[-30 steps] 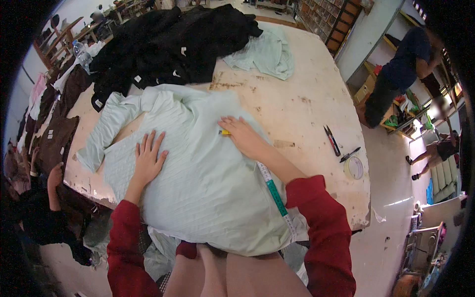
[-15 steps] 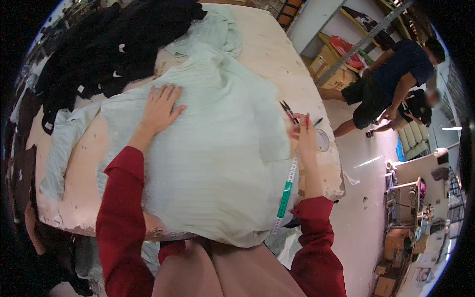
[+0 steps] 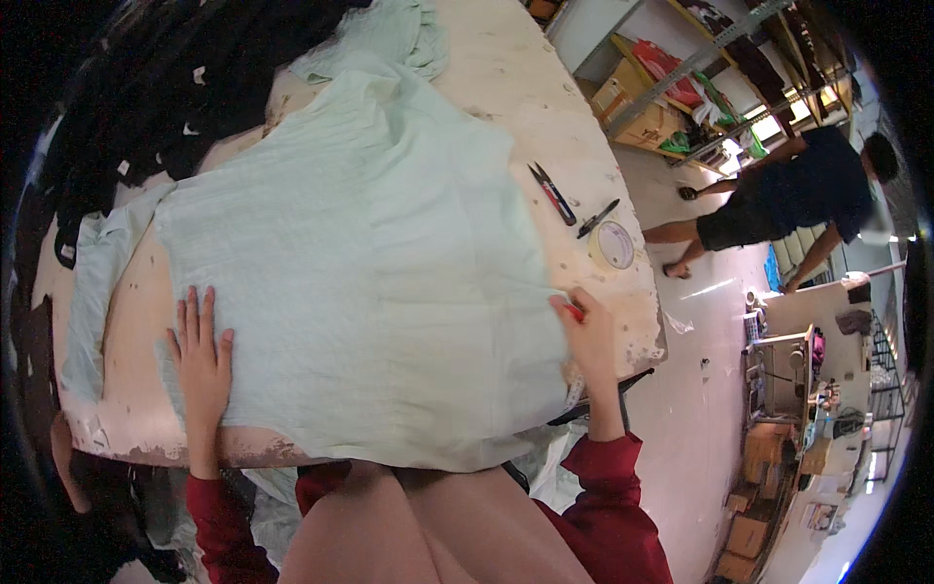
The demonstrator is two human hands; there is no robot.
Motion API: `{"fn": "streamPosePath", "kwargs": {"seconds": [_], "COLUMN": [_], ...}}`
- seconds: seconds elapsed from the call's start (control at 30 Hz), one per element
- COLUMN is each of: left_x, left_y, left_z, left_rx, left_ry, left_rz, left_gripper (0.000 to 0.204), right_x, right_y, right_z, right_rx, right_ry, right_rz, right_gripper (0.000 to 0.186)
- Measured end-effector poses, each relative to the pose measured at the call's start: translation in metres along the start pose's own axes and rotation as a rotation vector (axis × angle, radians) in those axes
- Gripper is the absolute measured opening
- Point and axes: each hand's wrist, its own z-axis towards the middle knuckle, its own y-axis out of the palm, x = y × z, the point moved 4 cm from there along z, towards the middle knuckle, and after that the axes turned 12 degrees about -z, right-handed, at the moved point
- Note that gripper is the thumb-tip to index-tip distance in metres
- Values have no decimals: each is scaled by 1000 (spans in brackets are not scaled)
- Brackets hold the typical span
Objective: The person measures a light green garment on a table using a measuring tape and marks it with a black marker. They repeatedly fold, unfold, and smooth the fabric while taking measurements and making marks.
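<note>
A pale mint-green garment (image 3: 389, 253) lies spread over the table, its surface finely creased. My left hand (image 3: 201, 365) rests flat on its lower left part, fingers stretched out. By the garment's right edge, my right hand (image 3: 592, 336) is closed around a small red thing (image 3: 574, 312), mostly hidden by the fingers, so its kind does not show. Part of a white tape measure (image 3: 574, 391) shows under that wrist. Further up the table lie black-and-red thread snips (image 3: 555, 195), a dark pen (image 3: 597, 219) and a roll of tape (image 3: 611, 245).
Black garments (image 3: 165, 107) are heaped along the table's far left. The worn wooden table (image 3: 486, 58) ends at a chipped edge near my body. Across the floor to the right, another person (image 3: 778, 195) stands bent near shelves with boxes (image 3: 647, 117).
My left hand has slid down and left over the garment. My right hand has come down from beside the snips to the garment's lower right edge. The other person has changed posture.
</note>
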Motion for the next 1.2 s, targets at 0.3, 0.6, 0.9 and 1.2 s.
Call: {"fn": "streamPosePath", "kwargs": {"seconds": [0.3, 0.6, 0.9, 1.2], "left_x": [25, -28, -70, -82], "left_y": [-20, -26, -35, -36], "left_z": [-24, -38, -58, -55], "left_rx": [52, 320, 175, 305], "left_ry": [-52, -155, -515, -542], "left_rz": [27, -335, -1272, -1486], "left_gripper": [52, 45, 36, 35], "right_x": [-56, 2, -188, -400], "right_y": [-23, 26, -100, 100], "right_z": [-5, 52, 101, -26], "right_rx": [349, -141, -41, -547], "right_ry": [-211, -99, -558, -1201], "right_rz": [-355, 174, -192, 384], "right_gripper": [23, 22, 39, 32]}}
